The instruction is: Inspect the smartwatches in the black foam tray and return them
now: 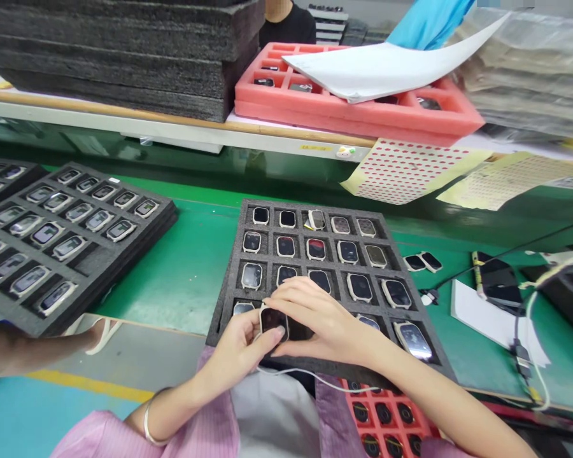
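Note:
Over the front row of a black foam tray [229,299], both my hands are at one smartwatch [271,319], a square case without a strap and with a dark screen. My left hand [236,346] is closed on its left side, thumb lying across the lower screen. Curved over it from the right, my right hand [322,321] has fingertips at the upper edge and the thumb near the lower corner. More watch cases, such as a smartwatch [360,287] on the right, sit in the tray's pockets. My right hand hides part of the front rows.
Another foam tray [138,254] of watches lies left, near another person's arm [38,346]. Two watch cases [424,261], a phone [499,280], white paper [496,321] and cables are at right. A shelf holds a red foam tray [315,117]. Below, red foam [372,407] holds round parts.

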A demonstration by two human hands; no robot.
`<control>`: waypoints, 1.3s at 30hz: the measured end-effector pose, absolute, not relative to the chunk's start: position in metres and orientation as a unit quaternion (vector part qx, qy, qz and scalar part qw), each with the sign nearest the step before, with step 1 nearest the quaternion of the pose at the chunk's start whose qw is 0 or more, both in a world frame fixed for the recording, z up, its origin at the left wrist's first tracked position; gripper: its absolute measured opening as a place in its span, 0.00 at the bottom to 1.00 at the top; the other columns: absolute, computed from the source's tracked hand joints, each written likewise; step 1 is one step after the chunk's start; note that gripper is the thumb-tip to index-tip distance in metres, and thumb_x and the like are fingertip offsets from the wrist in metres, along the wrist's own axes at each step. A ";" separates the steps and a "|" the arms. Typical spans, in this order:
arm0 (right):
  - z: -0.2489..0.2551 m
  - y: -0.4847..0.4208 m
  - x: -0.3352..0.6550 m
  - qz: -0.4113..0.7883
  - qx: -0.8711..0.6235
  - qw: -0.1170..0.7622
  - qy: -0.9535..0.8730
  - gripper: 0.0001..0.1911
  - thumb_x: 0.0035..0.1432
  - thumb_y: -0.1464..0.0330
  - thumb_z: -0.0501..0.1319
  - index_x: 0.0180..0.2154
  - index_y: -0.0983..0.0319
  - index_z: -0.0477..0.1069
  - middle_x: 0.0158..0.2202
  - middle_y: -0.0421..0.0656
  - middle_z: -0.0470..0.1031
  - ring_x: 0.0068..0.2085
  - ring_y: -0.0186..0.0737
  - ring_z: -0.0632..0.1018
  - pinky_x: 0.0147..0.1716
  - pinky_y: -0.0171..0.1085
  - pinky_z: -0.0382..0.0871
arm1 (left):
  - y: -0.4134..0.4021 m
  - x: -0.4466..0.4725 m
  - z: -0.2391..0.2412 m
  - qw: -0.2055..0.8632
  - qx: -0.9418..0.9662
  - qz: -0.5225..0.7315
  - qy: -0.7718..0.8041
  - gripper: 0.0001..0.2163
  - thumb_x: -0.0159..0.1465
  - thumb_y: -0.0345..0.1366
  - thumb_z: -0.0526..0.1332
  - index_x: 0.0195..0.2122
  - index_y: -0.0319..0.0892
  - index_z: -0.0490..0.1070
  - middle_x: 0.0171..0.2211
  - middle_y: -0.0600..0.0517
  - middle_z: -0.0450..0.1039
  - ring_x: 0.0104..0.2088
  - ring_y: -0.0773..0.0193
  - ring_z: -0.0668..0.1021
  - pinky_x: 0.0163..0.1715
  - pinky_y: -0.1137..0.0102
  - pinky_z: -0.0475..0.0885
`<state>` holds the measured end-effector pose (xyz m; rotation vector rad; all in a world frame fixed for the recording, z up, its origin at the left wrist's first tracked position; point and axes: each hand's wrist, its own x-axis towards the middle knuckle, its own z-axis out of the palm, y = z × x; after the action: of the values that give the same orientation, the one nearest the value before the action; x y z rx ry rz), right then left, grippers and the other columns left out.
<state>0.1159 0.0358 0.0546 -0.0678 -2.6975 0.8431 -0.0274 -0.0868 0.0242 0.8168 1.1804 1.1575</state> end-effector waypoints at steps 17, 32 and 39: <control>0.047 0.017 0.115 0.304 -0.105 0.186 -0.928 0.22 0.58 0.64 0.62 0.53 0.63 0.64 0.42 0.47 0.73 0.43 0.43 0.72 0.45 0.45 0.67 | -0.089 -0.029 0.017 0.634 0.315 0.522 0.476 0.13 0.59 0.43 0.62 0.31 0.36 0.69 0.24 0.54 0.63 0.25 0.69 0.63 0.26 0.74 0.58; 0.050 0.013 0.121 0.316 -0.127 0.158 -0.927 0.21 0.60 0.62 0.61 0.52 0.62 0.64 0.44 0.47 0.72 0.46 0.45 0.70 0.49 0.47 0.63 | -0.090 -0.027 0.012 0.587 0.378 0.491 0.522 0.12 0.60 0.42 0.60 0.28 0.38 0.64 0.23 0.57 0.56 0.24 0.69 0.59 0.24 0.73 0.55; 0.049 0.011 0.122 0.286 -0.122 0.164 -0.936 0.20 0.60 0.62 0.61 0.51 0.63 0.65 0.42 0.47 0.72 0.45 0.45 0.71 0.50 0.48 0.62 | -0.091 -0.030 0.017 0.590 0.396 0.488 0.506 0.11 0.62 0.41 0.59 0.33 0.37 0.68 0.26 0.53 0.63 0.27 0.66 0.64 0.29 0.72 0.59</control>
<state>0.1220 0.0111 0.0492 -0.3484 -2.6680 0.8145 -0.0300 -0.0911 0.0168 0.9212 1.1780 1.1369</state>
